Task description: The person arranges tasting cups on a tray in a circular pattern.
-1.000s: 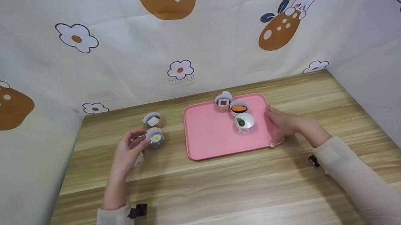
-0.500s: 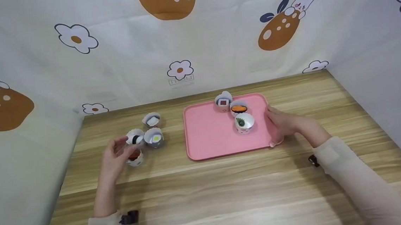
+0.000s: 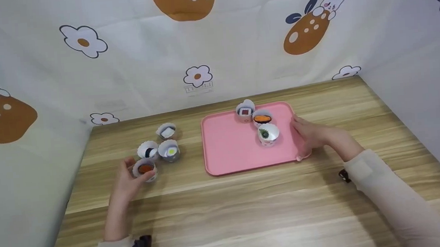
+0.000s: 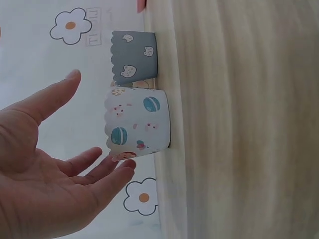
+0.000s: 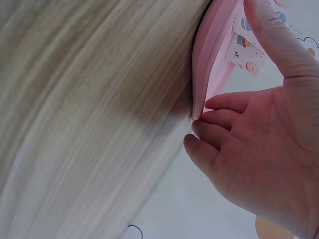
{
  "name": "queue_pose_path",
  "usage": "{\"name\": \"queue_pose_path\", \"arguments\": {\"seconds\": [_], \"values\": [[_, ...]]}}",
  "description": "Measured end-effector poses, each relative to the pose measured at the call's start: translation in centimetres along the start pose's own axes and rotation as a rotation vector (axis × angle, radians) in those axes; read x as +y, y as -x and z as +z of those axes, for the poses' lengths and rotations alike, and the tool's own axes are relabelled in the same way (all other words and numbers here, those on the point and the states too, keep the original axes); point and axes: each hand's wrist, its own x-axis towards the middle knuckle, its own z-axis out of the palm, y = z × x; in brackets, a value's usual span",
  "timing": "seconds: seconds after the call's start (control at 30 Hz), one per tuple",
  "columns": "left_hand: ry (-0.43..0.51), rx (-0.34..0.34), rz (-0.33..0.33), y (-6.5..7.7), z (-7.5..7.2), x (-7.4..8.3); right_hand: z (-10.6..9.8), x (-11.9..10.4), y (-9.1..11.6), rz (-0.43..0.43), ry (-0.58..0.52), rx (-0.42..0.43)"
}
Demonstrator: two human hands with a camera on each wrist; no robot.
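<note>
My left hand (image 3: 125,182) is around a white paper baking cup (image 3: 152,178) holding a toy sushi piece with a reddish-orange top. In the left wrist view, the thumb stands apart from this cup (image 4: 139,119), which has macaron prints, while the fingertips reach its scalloped rim. Just behind it are a cup with black-banded white sushi (image 3: 148,151) and a blue-grey cup (image 3: 169,152) with a yellow-green centred roll. My right hand (image 3: 313,132) rests along the right edge of a pink tray (image 3: 233,149), its fingertips touching the rim in the right wrist view.
Farther back on the left stands a cup (image 3: 166,132) with a white piece. On the tray's right half sit cups with a red-centred roll (image 3: 245,112), an orange-topped piece (image 3: 262,119) and a green garnish (image 3: 268,135). A printed curtain (image 3: 134,67) borders the wooden table (image 3: 226,212).
My left hand has moved from the blue-grey cup, past the black-banded one, to the reddish-orange one, which has shifted slightly left. The right hand and tray have stayed put.
</note>
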Motion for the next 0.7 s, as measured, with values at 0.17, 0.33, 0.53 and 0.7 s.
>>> {"name": "queue_pose_path", "arguments": {"seconds": [0.17, 0.33, 0.53, 0.7], "values": [[-0.023, -0.022, -0.013, -0.21, 0.38, -0.25, 0.08, 0.07, -0.05, -0.007, -0.002, 0.009], [-0.034, -0.029, -0.01, -0.17, 0.62, -0.45, 0.02, 0.05, 0.1, 0.0, -0.031, 0.002], [-0.047, -0.016, -0.02, -0.13, 0.83, -0.87, -0.04, -0.03, 0.14, 0.009, -0.036, -0.009], [-0.055, -0.015, -0.041, -0.45, 0.96, -0.96, -0.06, 0.0, 0.11, 0.016, -0.03, -0.015]]}}
